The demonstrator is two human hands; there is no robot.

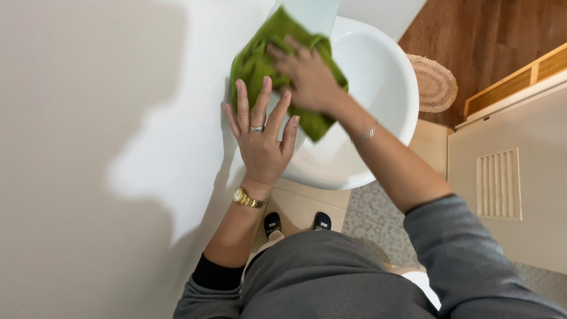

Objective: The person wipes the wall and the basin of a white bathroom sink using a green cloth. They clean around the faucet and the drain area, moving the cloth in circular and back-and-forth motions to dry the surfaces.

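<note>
Now 2 hands: right hand [308,77] presses 1 green cloth [257,58], left hand [261,142] flat.

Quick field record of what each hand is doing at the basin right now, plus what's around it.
left hand: flat, fingers spread, resting at the basin's edge, beside the cloth
right hand: pressed on green cloth
cloth: spread over the rim of the white basin
wear: ring and gold watch on left, thin bracelet on right
floor: round woven mat
</note>
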